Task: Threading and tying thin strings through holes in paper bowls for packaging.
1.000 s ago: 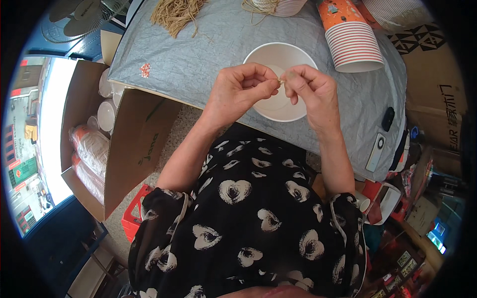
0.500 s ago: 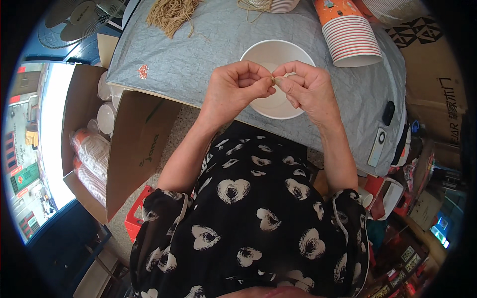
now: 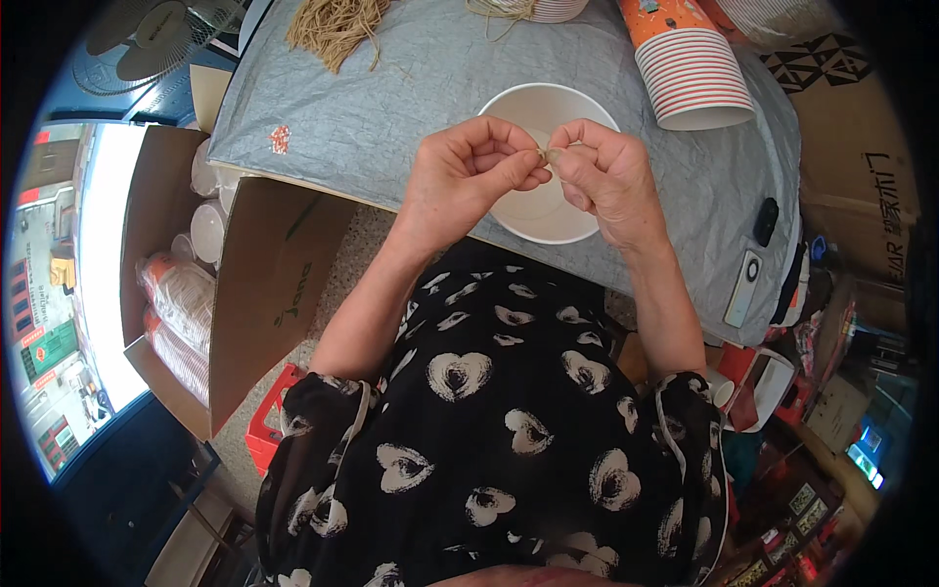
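My left hand (image 3: 479, 176) and my right hand (image 3: 604, 176) meet above a white round paper bowl (image 3: 523, 213). Both hands are closed, thumb and forefinger pinched, with the fingertips almost touching. Between them is a tiny pale tan bit, too small to name. My hands hide part of the bowl, which stands near the front edge of the table; the part of its inside that shows is plain white.
A grey sheet covers the table (image 3: 411, 108). On it lie tan paper-like strings (image 3: 337, 27), a stack of striped cups (image 3: 694, 83), a tied bowl stack (image 3: 553, 10), orange-white bits (image 3: 280, 139), a black object (image 3: 766, 222) and a white device (image 3: 743, 289). Left stands an open carton (image 3: 264, 284).
The bowl has shifted very slightly toward me. My pinched fingertips have moved a little to the right and remain close together.
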A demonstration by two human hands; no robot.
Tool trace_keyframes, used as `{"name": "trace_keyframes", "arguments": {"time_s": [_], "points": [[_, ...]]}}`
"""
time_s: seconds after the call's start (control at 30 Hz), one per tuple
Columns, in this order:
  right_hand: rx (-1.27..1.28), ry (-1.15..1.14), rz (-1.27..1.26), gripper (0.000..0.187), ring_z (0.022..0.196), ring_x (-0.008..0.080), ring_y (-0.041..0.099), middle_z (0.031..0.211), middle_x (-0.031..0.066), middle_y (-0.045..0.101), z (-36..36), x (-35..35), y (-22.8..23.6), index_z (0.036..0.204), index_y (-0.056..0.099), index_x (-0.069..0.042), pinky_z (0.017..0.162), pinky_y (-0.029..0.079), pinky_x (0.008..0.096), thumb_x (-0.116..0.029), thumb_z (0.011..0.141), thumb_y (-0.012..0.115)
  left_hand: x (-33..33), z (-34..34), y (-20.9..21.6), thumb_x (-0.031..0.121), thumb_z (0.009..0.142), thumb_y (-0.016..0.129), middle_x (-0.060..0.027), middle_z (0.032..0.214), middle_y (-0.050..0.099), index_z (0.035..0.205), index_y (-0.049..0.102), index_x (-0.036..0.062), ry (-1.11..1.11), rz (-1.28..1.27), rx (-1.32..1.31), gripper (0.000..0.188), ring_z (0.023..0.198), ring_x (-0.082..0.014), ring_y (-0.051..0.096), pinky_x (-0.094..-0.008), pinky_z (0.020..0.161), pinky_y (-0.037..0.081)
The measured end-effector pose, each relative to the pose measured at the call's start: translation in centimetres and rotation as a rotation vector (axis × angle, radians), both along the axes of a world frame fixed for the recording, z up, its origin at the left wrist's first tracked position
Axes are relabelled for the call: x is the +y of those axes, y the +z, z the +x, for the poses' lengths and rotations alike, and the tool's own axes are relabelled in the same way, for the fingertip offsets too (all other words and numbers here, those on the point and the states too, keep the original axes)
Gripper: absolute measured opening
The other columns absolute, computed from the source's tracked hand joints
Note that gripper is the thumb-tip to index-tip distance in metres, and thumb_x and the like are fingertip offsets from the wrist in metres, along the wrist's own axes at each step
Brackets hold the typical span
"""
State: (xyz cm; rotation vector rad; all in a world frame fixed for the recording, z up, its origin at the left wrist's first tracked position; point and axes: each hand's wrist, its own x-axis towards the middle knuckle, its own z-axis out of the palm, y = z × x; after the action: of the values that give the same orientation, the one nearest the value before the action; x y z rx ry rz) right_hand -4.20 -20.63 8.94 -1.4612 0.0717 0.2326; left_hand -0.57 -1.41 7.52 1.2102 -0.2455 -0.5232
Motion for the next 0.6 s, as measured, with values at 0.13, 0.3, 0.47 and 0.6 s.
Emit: {"name": "trace_keyframes", "arguments": {"time_s": [0.13,0.3,0.47,0.6], "points": [[0.051,-0.042,0.192,0.011,0.053,0.0033,0.043,0.064,-0.0028,0.054,-0.3,0.2,-0.5,0.098,0.062,0.001,0.045,0.032,0.0194,-0.009,0.095,0.065,-0.2,-0.2,-0.4,0.002,0.096,0.065,-0.0106,0.095,0.071,0.105,0.062,-0.006,0.02,-0.057,0.004,0.012,0.089,-0.0148,0.072,-0.0244,0.08,0.06],[0.075,-0.039,0.234,0.011,0.052,0.0039,0.045,0.066,-0.0017,0.055,-0.5,0.0,-0.5,0.099,0.062,0.001,0.045,0.033,0.0187,-0.009,0.095,0.063,-0.2,-0.2,-0.6,0.001,0.096,0.065,-0.0105,0.095,0.071,0.105,0.062,-0.006,0.014,-0.068,0.01,0.012,0.088,-0.0148,0.072,-0.0243,0.079,0.06],[0.017,-0.059,0.118,0.014,0.056,0.0047,0.051,0.067,-0.001,0.056,-0.3,-0.1,0.5,0.1,0.063,0.003,0.046,0.037,0.0177,-0.011,0.096,0.063,-0.2,-0.2,-0.5,0.001,0.096,0.065,-0.0102,0.094,0.071,0.105,0.062,-0.0061,0.014,-0.052,0.009,0.012,0.087,-0.0143,0.072,-0.0236,0.078,0.06],[-0.033,-0.007,-0.015,0.017,0.058,0.0049,0.053,0.069,-0.0012,0.057,-0.2,0.2,0.5,0.101,0.063,0.003,0.048,0.039,0.0174,-0.014,0.097,0.064,-0.1,-0.2,-0.3,0.001,0.095,0.066,-0.0104,0.094,0.071,0.105,0.063,-0.0065,0.005,-0.022,-0.02,0.013,0.087,-0.0142,0.072,-0.0235,0.078,0.06]]}}
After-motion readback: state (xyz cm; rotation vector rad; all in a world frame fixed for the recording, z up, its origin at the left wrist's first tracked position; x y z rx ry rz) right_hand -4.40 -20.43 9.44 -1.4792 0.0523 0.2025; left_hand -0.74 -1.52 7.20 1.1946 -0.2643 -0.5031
